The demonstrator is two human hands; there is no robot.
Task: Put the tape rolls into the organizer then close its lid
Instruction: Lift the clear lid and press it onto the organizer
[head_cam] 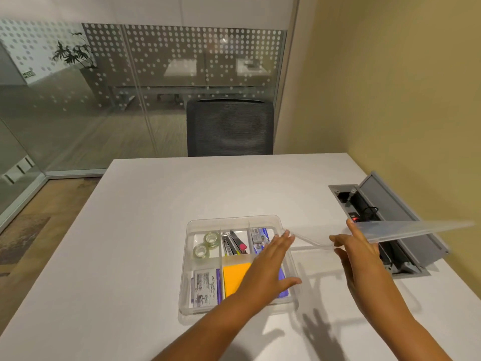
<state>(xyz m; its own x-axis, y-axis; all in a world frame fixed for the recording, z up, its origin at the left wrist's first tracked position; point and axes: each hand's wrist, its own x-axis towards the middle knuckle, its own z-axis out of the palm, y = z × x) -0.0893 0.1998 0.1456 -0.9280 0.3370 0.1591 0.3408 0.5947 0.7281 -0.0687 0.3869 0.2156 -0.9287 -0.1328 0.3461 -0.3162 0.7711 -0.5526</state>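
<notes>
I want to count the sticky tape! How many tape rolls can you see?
2. Both sit in the organizer's far-left compartment: one tape roll farther back, the other tape roll just in front of it. None shows on the table.

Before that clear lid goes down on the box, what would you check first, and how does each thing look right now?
1. Both tape rolls inside the organizer: ok, they sit in its far left compartment.
2. Lid held: ok, the right hand grips its near edge, lifted and tilted off to the right.
3. Lid lined up over the organizer: not ok, it is still off to one side.
4. Left hand out of the way: not ok, it hovers open over the right compartments.
5. Nothing sticking above the rim: cannot tell, the stapler compartment looks crowded.
</notes>
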